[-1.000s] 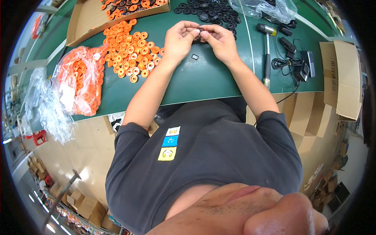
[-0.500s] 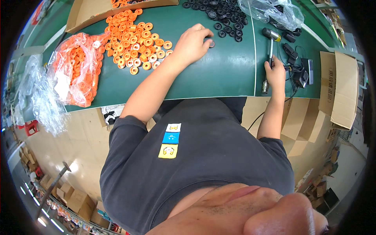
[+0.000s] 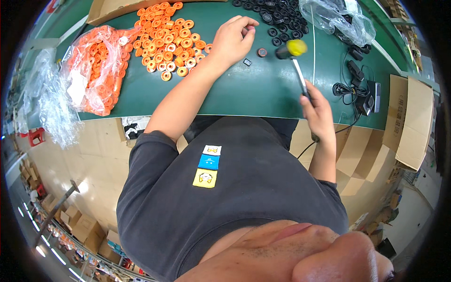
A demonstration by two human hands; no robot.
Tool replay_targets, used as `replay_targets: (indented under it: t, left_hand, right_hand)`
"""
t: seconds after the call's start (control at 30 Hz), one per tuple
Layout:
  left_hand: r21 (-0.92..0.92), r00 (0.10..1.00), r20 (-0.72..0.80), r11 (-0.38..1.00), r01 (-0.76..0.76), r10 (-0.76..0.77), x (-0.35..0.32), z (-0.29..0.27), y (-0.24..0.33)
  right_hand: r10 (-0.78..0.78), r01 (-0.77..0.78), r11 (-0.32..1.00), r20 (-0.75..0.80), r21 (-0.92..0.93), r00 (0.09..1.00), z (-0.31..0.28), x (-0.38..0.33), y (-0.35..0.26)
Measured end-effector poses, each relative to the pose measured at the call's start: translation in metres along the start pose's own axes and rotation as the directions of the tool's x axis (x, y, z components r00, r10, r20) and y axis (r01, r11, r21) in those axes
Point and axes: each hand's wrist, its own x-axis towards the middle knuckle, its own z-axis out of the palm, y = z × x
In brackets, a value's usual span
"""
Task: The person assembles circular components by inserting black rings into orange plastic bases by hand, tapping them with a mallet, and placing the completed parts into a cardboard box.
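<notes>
My right hand (image 3: 319,111) is wrapped round the black handle of a mallet (image 3: 299,76), which has a silver shaft and a blurred black and yellow head raised over the table. To the left, my left hand (image 3: 234,41) hovers over the green tabletop, its fingers curled and the thumb against them; whatever it may pinch is hidden. Just right of it lies a small dark round piece (image 3: 261,52) with a reddish-brown face. A small black square piece (image 3: 247,62) rests nearer to me. Orange rings (image 3: 174,42) are heaped beside my left forearm, and black wheels (image 3: 283,19) lie beyond the mallet head.
At the left is a clear bag (image 3: 101,70) of orange parts next to crumpled plastic (image 3: 51,103). A cardboard tray (image 3: 108,11) edges the far left. Coiled black cable (image 3: 345,89), another plastic bag (image 3: 338,21) and an open carton (image 3: 408,122) stand on the right.
My right hand has lifted the mallet and swung it left, toward the middle. My left hand has come off the round piece, which now lies uncovered. The whole view has shifted slightly.
</notes>
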Motion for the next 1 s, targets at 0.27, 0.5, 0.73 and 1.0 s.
replay_targets:
  t: [0.27,0.5,0.73,1.0]
  left_hand:
    - [-0.043,0.999,-0.044,0.999,0.013,-0.015,0.002,-0.001,0.0]
    - [0.058,0.994,0.1,0.997,-0.059,0.053,-0.003,0.0,-0.008]
    - [0.215,0.928,0.345,0.95,-0.226,0.143,-0.01,0.005,0.003]
    - [0.269,0.918,0.373,0.931,-0.247,0.136,-0.008,0.004,0.005]
  right_hand:
    - [-0.325,0.308,0.9,-0.005,-0.309,0.946,0.026,0.018,-0.026]
    - [-0.115,0.111,0.987,-0.026,-0.113,0.993,0.022,0.019,-0.01]
    - [0.142,-0.012,0.891,-0.253,0.454,0.957,-0.013,0.035,0.031]
    - [0.175,-0.016,0.834,-0.238,0.551,0.955,-0.066,0.059,0.087]
